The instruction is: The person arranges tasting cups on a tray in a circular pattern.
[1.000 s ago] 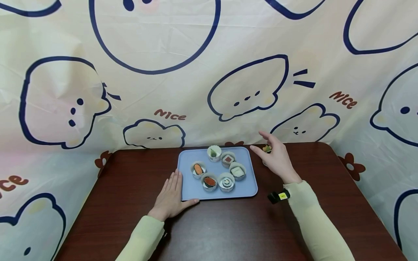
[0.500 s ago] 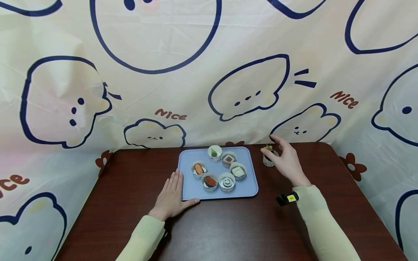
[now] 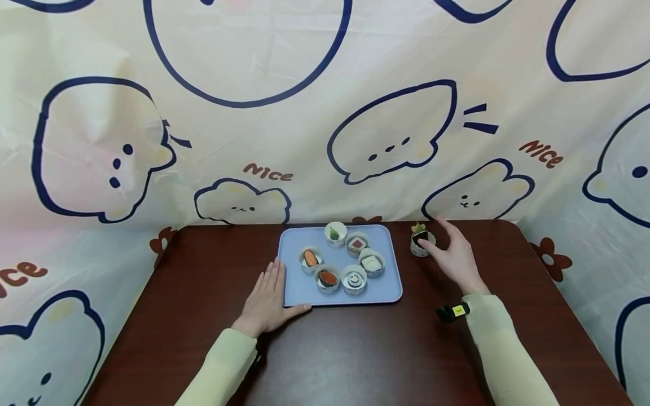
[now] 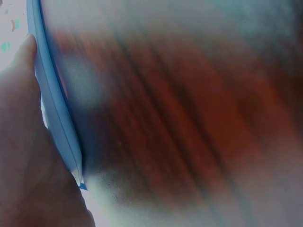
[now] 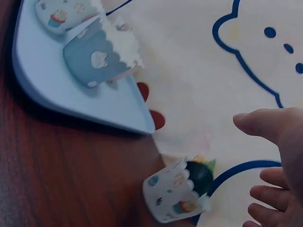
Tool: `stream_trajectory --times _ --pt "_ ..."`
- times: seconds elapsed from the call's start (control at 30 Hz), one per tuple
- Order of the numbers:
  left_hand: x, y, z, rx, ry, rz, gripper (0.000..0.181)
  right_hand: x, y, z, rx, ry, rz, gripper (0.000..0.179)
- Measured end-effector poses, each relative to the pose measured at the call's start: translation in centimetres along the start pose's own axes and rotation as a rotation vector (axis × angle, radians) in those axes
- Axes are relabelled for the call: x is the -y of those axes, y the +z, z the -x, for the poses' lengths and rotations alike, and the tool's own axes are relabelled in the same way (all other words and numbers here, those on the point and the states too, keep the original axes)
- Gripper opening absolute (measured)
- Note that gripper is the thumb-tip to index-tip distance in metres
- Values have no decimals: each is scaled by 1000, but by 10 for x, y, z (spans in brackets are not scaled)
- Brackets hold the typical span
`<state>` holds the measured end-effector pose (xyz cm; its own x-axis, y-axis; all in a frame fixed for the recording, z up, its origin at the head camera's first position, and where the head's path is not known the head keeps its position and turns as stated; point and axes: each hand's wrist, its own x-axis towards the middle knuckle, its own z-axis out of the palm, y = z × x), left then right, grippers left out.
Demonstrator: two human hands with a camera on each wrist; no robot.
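Note:
In the head view my left hand (image 3: 264,299) lies with straight fingers along the left edge of a light blue tray (image 3: 388,290), its thumb at the near edge. My right hand (image 3: 455,259) hovers beside a paper baking cup (image 3: 420,248) standing right of the tray. That cup holds a dark, sushi-like piece with a yellow-green top. The thumb overlaps the cup in the head view. A gap separates hand and cup (image 5: 170,196) in the right wrist view, where the fingers hold nothing. The left wrist view shows the tray edge (image 4: 54,94) against the left hand.
Several paper cups with sushi-like pieces stand in a ring on the tray, among them one with an orange top (image 3: 311,259) and one with a white swirl (image 3: 354,279). Behind the dark wooden table (image 3: 355,349) hangs a printed cloth (image 3: 304,141).
My right hand has shifted right, bringing the paper cup, mostly hidden earlier, into sight. The left hand stays on the tray's edge. The head view has tilted slightly.

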<state>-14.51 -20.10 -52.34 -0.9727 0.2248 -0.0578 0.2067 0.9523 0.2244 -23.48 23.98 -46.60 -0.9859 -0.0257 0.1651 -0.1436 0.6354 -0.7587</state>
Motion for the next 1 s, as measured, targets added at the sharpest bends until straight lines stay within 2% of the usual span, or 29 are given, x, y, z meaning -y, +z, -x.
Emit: stream_trajectory --times 0.17,0.43,0.7,1.0 --pt "2 2 -2 -11 7 5 126 -12 5 -2 8 49 11 87" --pt "0 -1 -3 5 12 9 127 -25 17 -10 58 141 17 94" --pt "2 -4 -4 16 1 22 127 -28 25 -24 76 167 34 101" --pt "3 -1 -4 3 7 29 128 -29 29 -29 86 192 51 92"
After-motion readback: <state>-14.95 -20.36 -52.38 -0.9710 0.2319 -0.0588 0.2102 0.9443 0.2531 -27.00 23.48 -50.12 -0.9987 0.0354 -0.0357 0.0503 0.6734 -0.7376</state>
